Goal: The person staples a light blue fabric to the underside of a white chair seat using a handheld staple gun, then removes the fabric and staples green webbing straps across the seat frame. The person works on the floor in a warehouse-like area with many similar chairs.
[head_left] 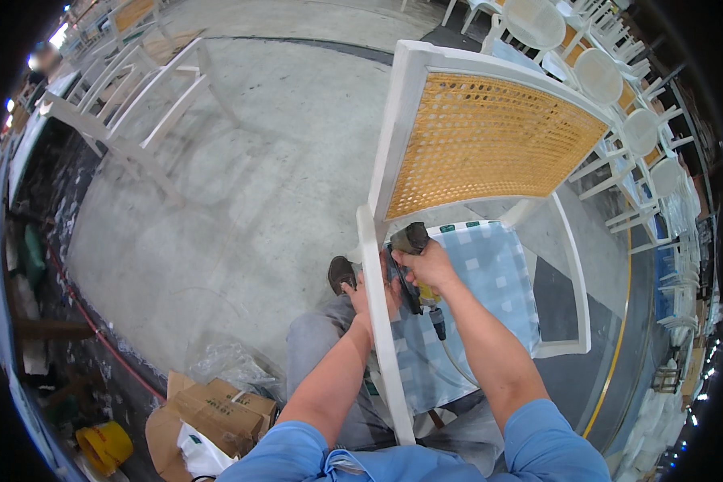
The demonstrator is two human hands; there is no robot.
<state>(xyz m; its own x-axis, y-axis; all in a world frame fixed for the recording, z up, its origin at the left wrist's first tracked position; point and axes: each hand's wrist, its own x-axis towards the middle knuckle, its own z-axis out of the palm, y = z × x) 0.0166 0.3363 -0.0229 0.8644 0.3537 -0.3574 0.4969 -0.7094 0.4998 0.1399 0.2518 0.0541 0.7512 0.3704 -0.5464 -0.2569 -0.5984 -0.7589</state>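
A white wooden chair point(415, 60) with a woven cane back point(490, 136) stands in front of me. Its seat point(482, 281) is wrapped in blue-and-white checked plastic. My right hand point(432, 265) is wrapped round a dark air staple gun point(410, 238), held over the seat's left side. An air hose point(456, 359) trails from its fitting toward me. The gun's long black part point(406, 291) points down near the left armrest point(384, 321). My left hand point(363, 301) is closed at that armrest, with fingers showing on both sides of it; the armrest hides part of the grip.
An unfinished white chair frame point(128, 120) stands at the far left. Rows of white chairs and round-seated stools point(598, 76) line the right. At lower left are an open cardboard box point(217, 410), clear plastic point(237, 361) and a yellow bucket point(104, 447). My shoe point(340, 275) is by the armrest.
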